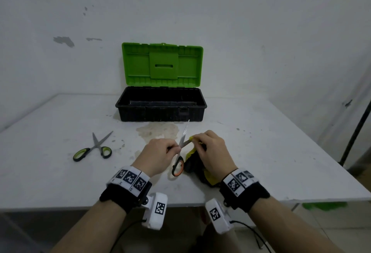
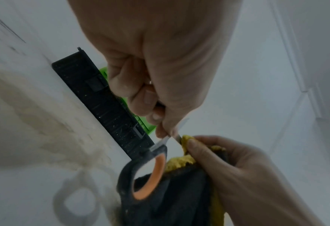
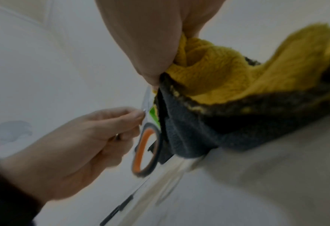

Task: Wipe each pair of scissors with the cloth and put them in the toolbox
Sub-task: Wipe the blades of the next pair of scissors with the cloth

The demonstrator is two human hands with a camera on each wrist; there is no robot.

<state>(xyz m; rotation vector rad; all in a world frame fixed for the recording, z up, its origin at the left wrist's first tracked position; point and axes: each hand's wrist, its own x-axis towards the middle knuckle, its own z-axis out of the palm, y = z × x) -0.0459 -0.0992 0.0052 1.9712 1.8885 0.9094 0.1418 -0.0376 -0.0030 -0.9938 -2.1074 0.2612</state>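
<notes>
My left hand [image 1: 160, 155] [image 2: 156, 85] grips an orange-and-black handled pair of scissors [image 1: 178, 164] [image 2: 146, 172] [image 3: 146, 151] near its pivot, blades spread, one blade pointing up toward the toolbox. My right hand [image 1: 210, 150] [image 3: 150, 45] pinches a yellow-and-dark-grey cloth [image 1: 195, 164] [image 2: 181, 162] [image 3: 218, 79] round the other blade. A second pair of scissors [image 1: 94, 148], green-and-black handled, lies half spread on the table at the left. The toolbox [image 1: 160, 105] [image 2: 102, 97] stands behind my hands, its green lid [image 1: 162, 64] raised and its black tray looking bare.
The white table [image 1: 261, 152] bears a brownish stain [image 1: 158, 130] between my hands and the toolbox. Its front edge runs just under my wrists and its right edge slants away. A dark pole [image 1: 355, 130] stands beyond the right edge. A white wall is close behind.
</notes>
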